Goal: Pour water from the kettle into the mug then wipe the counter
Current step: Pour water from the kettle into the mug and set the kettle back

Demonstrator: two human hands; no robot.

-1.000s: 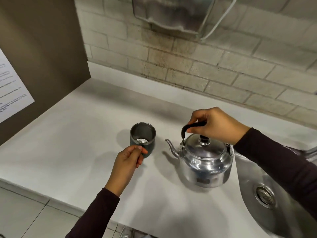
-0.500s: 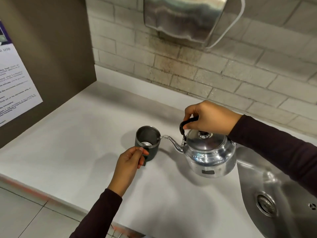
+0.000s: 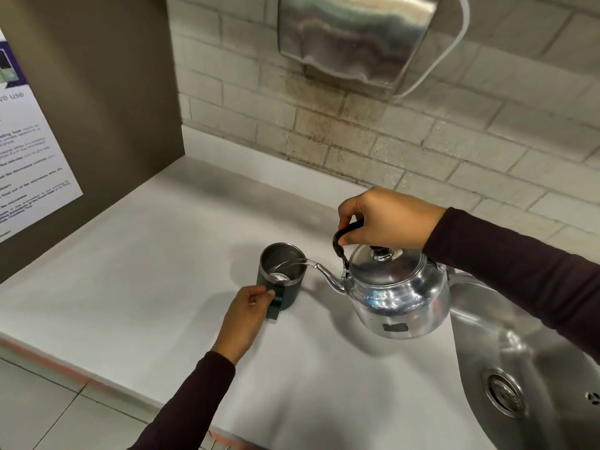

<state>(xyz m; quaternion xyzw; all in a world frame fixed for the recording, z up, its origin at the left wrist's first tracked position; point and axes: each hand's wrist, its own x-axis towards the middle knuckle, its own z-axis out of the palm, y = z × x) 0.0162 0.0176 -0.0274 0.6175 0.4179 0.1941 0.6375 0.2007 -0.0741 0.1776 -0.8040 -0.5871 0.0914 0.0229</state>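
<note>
Pouring step: right hand (image 3: 388,219) grips the tilted kettle (image 3: 394,293), water streaming into the mug (image 3: 281,276) mid-desk (image 3: 146,271). Left hand (image 3: 248,315) pinches the mug's handle. Next, probably: level the kettle before overflow, then wipe.

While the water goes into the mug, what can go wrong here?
1. The stream enters just over the mug rim beside the spout; a small shift may wet the counter.
2. The left hand holds only the mug handle, so the mug might turn.
3. The kettle lid could slip with more tilt.
</note>
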